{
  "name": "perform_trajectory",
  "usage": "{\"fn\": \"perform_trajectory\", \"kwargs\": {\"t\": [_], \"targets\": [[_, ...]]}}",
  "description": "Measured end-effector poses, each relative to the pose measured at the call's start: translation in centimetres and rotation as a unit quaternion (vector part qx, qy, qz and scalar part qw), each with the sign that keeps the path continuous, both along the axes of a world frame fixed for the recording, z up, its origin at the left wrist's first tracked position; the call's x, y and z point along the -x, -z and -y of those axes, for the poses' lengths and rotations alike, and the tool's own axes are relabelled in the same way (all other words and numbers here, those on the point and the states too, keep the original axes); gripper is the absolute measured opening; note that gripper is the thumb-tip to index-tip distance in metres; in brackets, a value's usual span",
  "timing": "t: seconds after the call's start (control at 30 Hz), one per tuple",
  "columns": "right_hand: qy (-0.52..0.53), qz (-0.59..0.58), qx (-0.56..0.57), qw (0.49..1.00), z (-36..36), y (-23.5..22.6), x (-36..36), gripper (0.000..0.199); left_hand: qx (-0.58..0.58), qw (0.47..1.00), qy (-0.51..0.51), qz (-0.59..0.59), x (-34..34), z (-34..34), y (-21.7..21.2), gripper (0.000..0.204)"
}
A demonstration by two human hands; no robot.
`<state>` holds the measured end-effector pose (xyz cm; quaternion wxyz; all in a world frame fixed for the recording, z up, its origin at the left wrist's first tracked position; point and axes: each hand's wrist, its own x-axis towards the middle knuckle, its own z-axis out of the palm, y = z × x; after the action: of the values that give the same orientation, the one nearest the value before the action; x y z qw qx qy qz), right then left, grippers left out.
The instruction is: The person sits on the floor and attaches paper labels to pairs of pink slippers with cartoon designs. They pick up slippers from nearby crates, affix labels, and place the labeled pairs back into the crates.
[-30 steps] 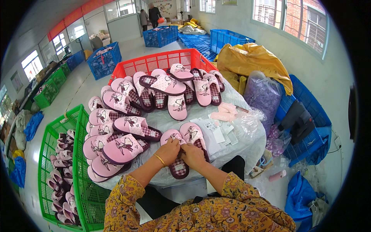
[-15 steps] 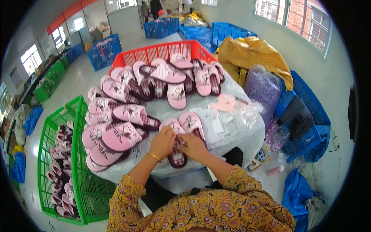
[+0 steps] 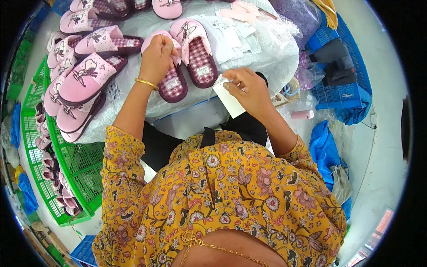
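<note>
A pair of pink slippers with purple checked insoles lies at the near edge of the plastic-covered table [image 3: 129,100]. My left hand [image 3: 158,55] is closed on the upper of the left slipper [image 3: 172,84], hiding part of its pink front. Beside it, untouched, rests the right slipper [image 3: 202,55], its toe pointing away from me. To the right, past the table's near edge and over my lap, my right hand [image 3: 249,91] pinches the top of a white card [image 3: 230,101] between thumb and fingers.
Piled pink slippers [image 3: 86,80] cover the table's left side. White cards [image 3: 229,38] and clear plastic [image 3: 278,38] lie at the far right. A green crate [image 3: 80,155] of slippers stands left; a blue crate [image 3: 333,95] stands right. A pink roll [image 3: 302,115] is on the floor.
The view has tilted down toward my lap. My right hand has left the left slipper and moved right and nearer to the white card. My left hand stays on the slipper.
</note>
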<state>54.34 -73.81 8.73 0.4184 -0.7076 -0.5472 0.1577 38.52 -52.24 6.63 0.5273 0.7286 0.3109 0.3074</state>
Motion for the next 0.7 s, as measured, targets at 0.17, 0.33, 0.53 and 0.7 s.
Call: {"fn": "perform_trajectory", "kwargs": {"t": [0.17,0.33,0.53,0.7], "targets": [[-0.006,0.022,0.026,0.999,0.5,0.7,-0.7,0.024,-0.025,1.0,-0.009,-0.009,-0.1,0.4,0.6,0.011],[0.0,-0.004,0.057,0.998,0.7,1.3,-0.6,0.035,0.027,0.999,0.018,0.012,0.1,0.1,1.2,0.011],[0.009,-0.036,0.045,0.998,0.0,2.7,-0.7,0.04,0.046,0.998,0.042,0.016,0.1,0.1,1.3,0.011],[0.025,-0.125,0.105,0.986,-0.4,2.1,-0.5,0.035,0.056,0.997,0.049,0.023,0.2,-0.2,1.9,0.011]]}}
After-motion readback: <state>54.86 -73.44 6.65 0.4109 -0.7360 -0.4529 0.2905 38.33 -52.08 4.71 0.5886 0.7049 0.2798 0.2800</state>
